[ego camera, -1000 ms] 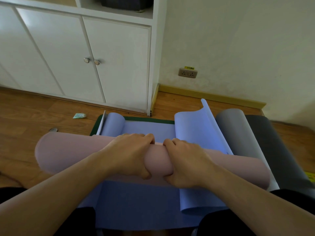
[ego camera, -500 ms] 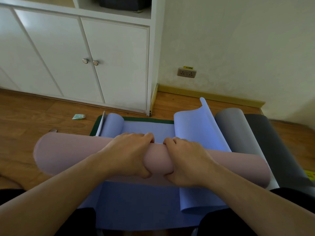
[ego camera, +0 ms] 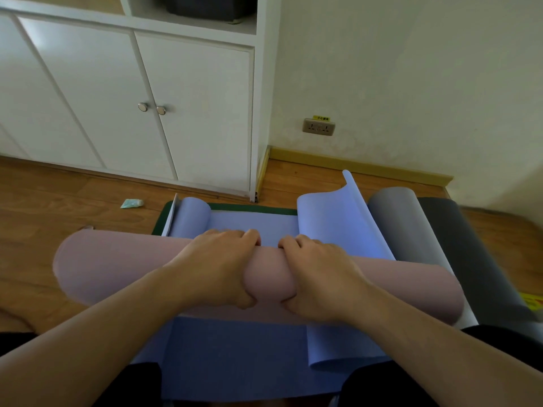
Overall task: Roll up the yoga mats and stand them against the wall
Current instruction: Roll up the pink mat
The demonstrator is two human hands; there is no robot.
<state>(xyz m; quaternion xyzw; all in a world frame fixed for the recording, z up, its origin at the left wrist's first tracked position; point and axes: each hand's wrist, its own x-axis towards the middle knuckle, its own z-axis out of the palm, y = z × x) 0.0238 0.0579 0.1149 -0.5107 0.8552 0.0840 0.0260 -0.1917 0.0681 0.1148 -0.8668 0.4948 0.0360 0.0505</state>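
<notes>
A pink yoga mat (ego camera: 117, 268) lies rolled into a thick tube across the floor in front of me. My left hand (ego camera: 217, 268) and my right hand (ego camera: 320, 277) grip its middle side by side, fingers curled over the top, thumbs tucked under the near side. Beneath it lie flat blue mats (ego camera: 235, 353), whose far ends curl up. A grey mat (ego camera: 411, 227) and a dark mat (ego camera: 470, 254) lie to the right. The cream wall (ego camera: 411, 83) stands beyond.
White cupboard doors (ego camera: 123, 98) fill the far left. A wall socket (ego camera: 318, 127) sits low on the wall above a yellow skirting board (ego camera: 367, 167). A small pale scrap (ego camera: 131, 203) lies on the wooden floor (ego camera: 58, 207). A green mat edge (ego camera: 252, 207) shows under the blue ones.
The view has shifted slightly. Both hands keep the same grip on the pink roll, which has barely moved.
</notes>
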